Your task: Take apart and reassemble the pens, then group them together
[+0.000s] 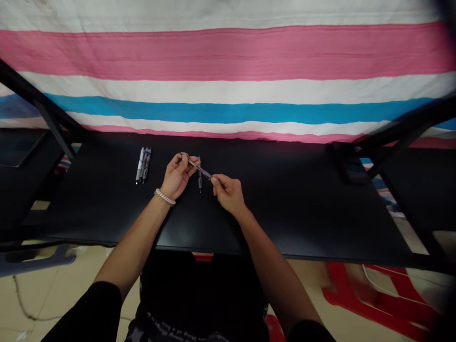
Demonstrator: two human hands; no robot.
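1. Left hand (177, 175) fingers pinch 1 end of a pen (199, 168), held just above the black counter (302, 199).
2. Right hand (228, 192) fingers grip its other end.
3. Another pen (200, 183) lies under them.
4. Pen bundle (143, 165) at 9 o'clock of the left hand.

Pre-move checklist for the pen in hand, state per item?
1. Left hand has a grip on one end of the held pen: ok.
2. Right hand pinches the other end: ok.
3. Held pen is clear of the black table: cannot tell.
4. Loose pen lies on the table under the hands, close to the held one: ok.
5. Pens in the group lie together, left of the hands, untouched: ok.
6. Cap or tip state of the held pen: cannot tell, too small.
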